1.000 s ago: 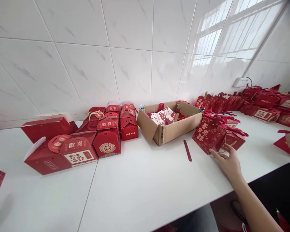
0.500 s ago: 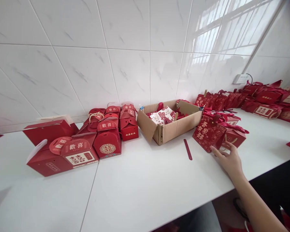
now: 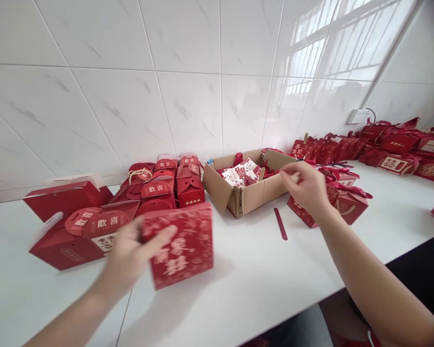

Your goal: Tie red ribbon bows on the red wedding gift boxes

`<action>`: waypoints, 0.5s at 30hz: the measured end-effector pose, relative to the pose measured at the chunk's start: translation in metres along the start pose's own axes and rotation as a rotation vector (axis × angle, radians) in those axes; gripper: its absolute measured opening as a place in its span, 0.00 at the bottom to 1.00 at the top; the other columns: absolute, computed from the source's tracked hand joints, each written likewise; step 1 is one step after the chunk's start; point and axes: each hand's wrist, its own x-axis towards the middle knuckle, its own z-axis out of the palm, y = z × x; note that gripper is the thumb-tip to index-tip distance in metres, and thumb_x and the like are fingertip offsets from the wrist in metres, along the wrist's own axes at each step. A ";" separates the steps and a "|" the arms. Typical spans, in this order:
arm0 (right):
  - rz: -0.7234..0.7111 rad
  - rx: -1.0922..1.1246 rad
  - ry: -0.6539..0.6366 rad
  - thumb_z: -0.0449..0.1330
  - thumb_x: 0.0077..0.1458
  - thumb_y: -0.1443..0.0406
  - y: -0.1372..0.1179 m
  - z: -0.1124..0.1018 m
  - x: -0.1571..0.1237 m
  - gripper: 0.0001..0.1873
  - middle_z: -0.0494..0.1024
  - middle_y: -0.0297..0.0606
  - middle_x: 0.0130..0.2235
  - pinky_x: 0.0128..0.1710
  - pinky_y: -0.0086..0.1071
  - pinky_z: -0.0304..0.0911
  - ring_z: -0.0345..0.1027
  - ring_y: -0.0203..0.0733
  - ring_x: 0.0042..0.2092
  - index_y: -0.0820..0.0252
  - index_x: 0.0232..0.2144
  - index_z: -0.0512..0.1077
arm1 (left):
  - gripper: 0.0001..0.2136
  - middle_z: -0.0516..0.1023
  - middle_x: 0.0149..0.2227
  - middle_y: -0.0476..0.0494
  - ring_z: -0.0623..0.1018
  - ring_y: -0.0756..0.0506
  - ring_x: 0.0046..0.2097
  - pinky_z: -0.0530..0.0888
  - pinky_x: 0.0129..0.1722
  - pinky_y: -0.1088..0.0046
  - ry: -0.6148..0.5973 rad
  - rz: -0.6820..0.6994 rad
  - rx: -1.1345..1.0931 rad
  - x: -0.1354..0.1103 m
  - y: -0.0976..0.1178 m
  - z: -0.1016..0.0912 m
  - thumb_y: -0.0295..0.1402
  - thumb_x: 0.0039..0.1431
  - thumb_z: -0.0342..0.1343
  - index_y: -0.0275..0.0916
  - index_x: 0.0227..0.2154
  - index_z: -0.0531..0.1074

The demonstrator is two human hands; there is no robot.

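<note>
My left hand (image 3: 135, 253) grips a flat red paper bag (image 3: 183, 246) with gold characters, held over the white counter (image 3: 238, 284) in front of the red gift boxes. My right hand (image 3: 305, 188) hovers at the right end of the open cardboard box (image 3: 251, 195), fingers bent and blurred; I cannot see anything in them. Just behind and below my right hand stands a red gift bag (image 3: 302, 212). The cardboard box holds red-and-white packets (image 3: 242, 173).
A cluster of red gift boxes (image 3: 155, 190) sits at the left against the tiled wall. More red bags and boxes (image 3: 394, 152) line the counter at the right. A red strip (image 3: 280, 223) lies on the counter near the cardboard box. A wall socket (image 3: 358, 116) is at upper right.
My left hand has come into view holding a flat red bag. My right hand has lifted off the standing red bag and moved up toward the cardboard box.
</note>
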 end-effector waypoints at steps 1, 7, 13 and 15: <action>0.048 -0.020 -0.185 0.53 0.54 0.63 -0.006 0.010 0.019 0.09 0.77 0.41 0.36 0.42 0.37 0.64 0.69 0.44 0.39 0.59 0.31 0.73 | 0.10 0.79 0.32 0.47 0.77 0.43 0.34 0.76 0.35 0.66 -0.075 -0.075 -0.058 0.004 -0.008 0.011 0.37 0.49 0.64 0.39 0.33 0.74; 0.220 -0.117 -0.755 0.68 0.34 0.68 -0.011 0.066 0.086 0.08 0.72 0.39 0.20 0.30 0.36 0.61 0.68 0.45 0.28 0.61 0.14 0.71 | 0.14 0.80 0.38 0.42 0.78 0.43 0.39 0.75 0.40 0.68 -0.237 -0.206 -0.282 0.027 -0.032 0.068 0.39 0.48 0.65 0.38 0.36 0.74; 0.281 -0.015 -0.716 0.67 0.39 0.66 -0.005 0.066 0.078 0.08 0.73 0.38 0.21 0.30 0.35 0.61 0.67 0.41 0.27 0.62 0.17 0.71 | 0.25 0.74 0.51 0.39 0.72 0.40 0.53 0.67 0.53 0.63 -0.100 -0.072 -0.321 0.039 -0.020 0.053 0.48 0.54 0.56 0.41 0.51 0.63; 0.307 0.116 -0.583 0.62 0.48 0.61 -0.006 0.058 0.072 0.09 0.75 0.39 0.27 0.31 0.33 0.63 0.68 0.39 0.29 0.63 0.26 0.74 | 0.25 0.73 0.52 0.39 0.68 0.40 0.57 0.60 0.58 0.60 0.063 0.039 -0.321 0.048 -0.003 0.046 0.53 0.57 0.47 0.40 0.50 0.65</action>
